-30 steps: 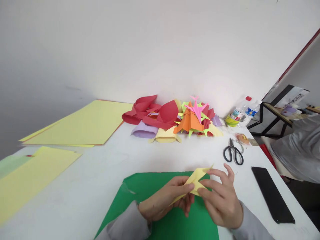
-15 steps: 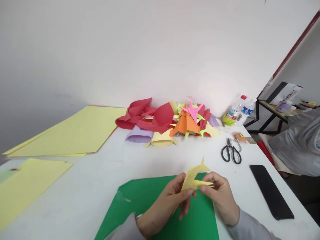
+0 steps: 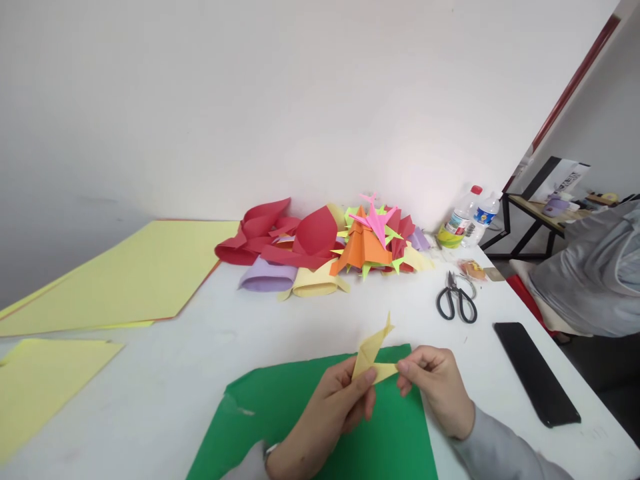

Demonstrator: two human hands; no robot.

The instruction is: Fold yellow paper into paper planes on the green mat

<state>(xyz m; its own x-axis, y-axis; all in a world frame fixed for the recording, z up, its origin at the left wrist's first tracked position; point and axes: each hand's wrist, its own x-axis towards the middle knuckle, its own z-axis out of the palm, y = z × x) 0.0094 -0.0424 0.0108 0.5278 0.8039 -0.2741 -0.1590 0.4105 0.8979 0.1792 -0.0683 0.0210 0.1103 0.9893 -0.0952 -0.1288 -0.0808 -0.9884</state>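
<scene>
A folded yellow paper figure is held up over a green sheet. My left hand is closed around its lower part, thumb on the front. With thumb and forefinger, my right hand pinches the tip of a flap that points to the right. The figure's other narrow point rises upward, free of both hands. Part of its lower end is hidden behind my left fingers.
Behind lies a pile of folded paper, with an orange piece and a pink paper plane. Scissors, a black phone-like slab and two bottles stand or lie rightward. Yellow sheets cover the left side. A grey-clothed person is at right.
My right hand's pinch has moved to the tip of the right flap, which now shows flat and drawn out. The figure has turned slightly, and the camera view has shifted a little.
</scene>
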